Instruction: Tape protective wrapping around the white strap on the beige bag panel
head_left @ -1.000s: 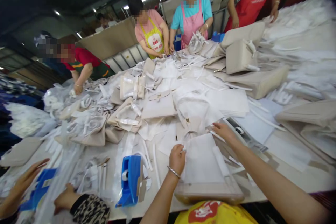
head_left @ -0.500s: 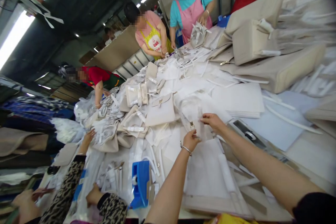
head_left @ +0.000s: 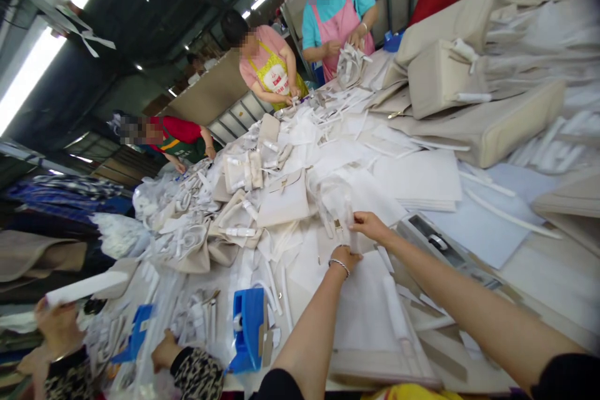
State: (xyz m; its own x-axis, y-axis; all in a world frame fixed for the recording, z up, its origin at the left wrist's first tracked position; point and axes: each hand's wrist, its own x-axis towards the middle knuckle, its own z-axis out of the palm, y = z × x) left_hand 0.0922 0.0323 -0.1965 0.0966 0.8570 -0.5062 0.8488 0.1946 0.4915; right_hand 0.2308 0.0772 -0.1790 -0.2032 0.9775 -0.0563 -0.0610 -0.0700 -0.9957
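Observation:
A beige handbag [head_left: 370, 312] lies flat on the table in front of me, wrapped in white paper. My left hand [head_left: 345, 256], with a silver bracelet at the wrist, is bent down on the bag's upper edge beside its small metal clasp [head_left: 336, 223]. My right hand [head_left: 368, 224] pinches the clear plastic-wrapped handle [head_left: 335, 200] that loops up above the bag. How firmly the left fingers grip is hidden behind the wrist.
A blue tape dispenser [head_left: 249, 328] stands at front left. Beige bags [head_left: 284, 197] and white wrapping scraps cover the table; finished bags [head_left: 440, 78] pile at the right. A person in leopard sleeves [head_left: 194, 372] works at my left; several aproned workers stand across the table.
My left hand has dropped from the clasp onto the bag's top edge and my right hand slid slightly left onto the wrapped handle. The person at left lifted a white strip.

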